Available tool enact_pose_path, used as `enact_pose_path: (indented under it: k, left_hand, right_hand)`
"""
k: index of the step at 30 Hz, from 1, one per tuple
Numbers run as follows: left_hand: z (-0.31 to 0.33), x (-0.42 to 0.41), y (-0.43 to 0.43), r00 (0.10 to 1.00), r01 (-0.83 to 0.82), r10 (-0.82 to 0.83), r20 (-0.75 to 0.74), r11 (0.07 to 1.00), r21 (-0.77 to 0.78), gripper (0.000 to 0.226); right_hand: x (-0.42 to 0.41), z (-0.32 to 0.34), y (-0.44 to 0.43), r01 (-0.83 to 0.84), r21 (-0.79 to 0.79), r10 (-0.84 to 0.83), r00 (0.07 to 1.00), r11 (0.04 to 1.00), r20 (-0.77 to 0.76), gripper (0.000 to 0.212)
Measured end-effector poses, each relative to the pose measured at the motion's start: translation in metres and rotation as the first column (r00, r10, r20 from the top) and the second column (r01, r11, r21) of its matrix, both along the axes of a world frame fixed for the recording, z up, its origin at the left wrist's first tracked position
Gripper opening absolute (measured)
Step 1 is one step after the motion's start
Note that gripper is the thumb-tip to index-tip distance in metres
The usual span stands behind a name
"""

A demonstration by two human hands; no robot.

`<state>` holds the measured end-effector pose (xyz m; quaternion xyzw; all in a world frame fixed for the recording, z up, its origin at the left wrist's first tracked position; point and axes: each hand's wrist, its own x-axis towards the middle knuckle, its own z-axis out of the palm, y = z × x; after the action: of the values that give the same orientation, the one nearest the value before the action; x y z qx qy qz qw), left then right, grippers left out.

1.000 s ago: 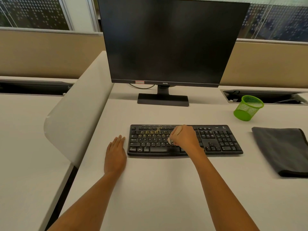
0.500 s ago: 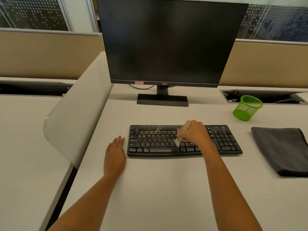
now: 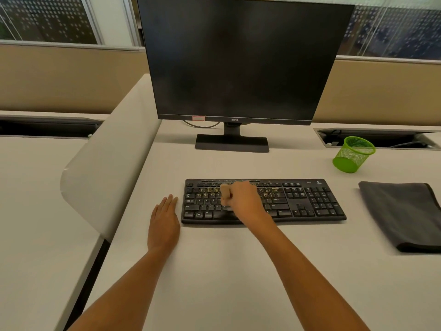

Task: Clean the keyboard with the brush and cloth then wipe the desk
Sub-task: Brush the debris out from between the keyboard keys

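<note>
A black monitor (image 3: 238, 58) with a dark screen stands on a flat rectangular base (image 3: 232, 143), and a cable (image 3: 202, 126) loops behind it. To its right, a green mesh cup (image 3: 353, 155) sits just in front of an open cable slot (image 3: 381, 138). A curved white divider (image 3: 107, 158) stands at the left. A beige partition (image 3: 381, 91) and dotted glass (image 3: 47, 20) lie behind.

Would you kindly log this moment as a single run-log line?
step: brushing keyboard | right hand: grips brush over letter keys | left hand: flat on desk beside keyboard | cloth: folded at right, untouched
</note>
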<state>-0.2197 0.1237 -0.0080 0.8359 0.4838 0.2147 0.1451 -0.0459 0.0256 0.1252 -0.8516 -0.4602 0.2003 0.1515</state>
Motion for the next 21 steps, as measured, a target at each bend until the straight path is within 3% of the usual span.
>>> enact_pose_path:
  k: [2, 4, 8, 13, 17, 21]
  left_hand:
    - [-0.001, 0.0, 0.0, 1.0, 0.003, -0.003, 0.002, 1.0, 0.0, 0.049]
    - [-0.001, 0.0, 0.001, 1.0, 0.006, -0.006, 0.002, 1.0, -0.001, 0.049]
    - [-0.001, 0.0, 0.001, 1.0, 0.006, -0.006, 0.001, 1.0, 0.001, 0.049]
    - [0.0, 0.0, 0.0, 1.0, 0.004, -0.004, -0.001, 1.0, 0.005, 0.049]
    - [0.0, 0.0, 0.0, 1.0, 0.005, -0.005, -0.007, 1.0, 0.002, 0.049]
    - [0.0, 0.0, 0.001, 1.0, 0.006, -0.006, -0.003, 1.0, 0.007, 0.049]
  right_hand:
    - [0.005, -0.001, -0.003, 0.134, 0.198, -0.094, 0.976, 0.971, -0.198, 0.017]
    - [0.017, 0.001, -0.008, 0.267, 0.327, -0.196, 0.952, 0.906, -0.233, 0.019]
    - [0.048, -0.002, -0.018, 0.362, 0.22, -0.357, 0.932, 0.906, -0.063, 0.027]
    - [0.061, -0.005, -0.02, 0.35, 0.015, -0.349, 0.935, 0.936, -0.065, 0.027]
    - [0.057, -0.008, -0.004, 0.333, 0.078, -0.333, 0.943, 0.94, -0.015, 0.026]
    - [0.053, -0.015, 0.0, 0.386, 0.3, -0.377, 0.922, 0.872, -0.09, 0.025]
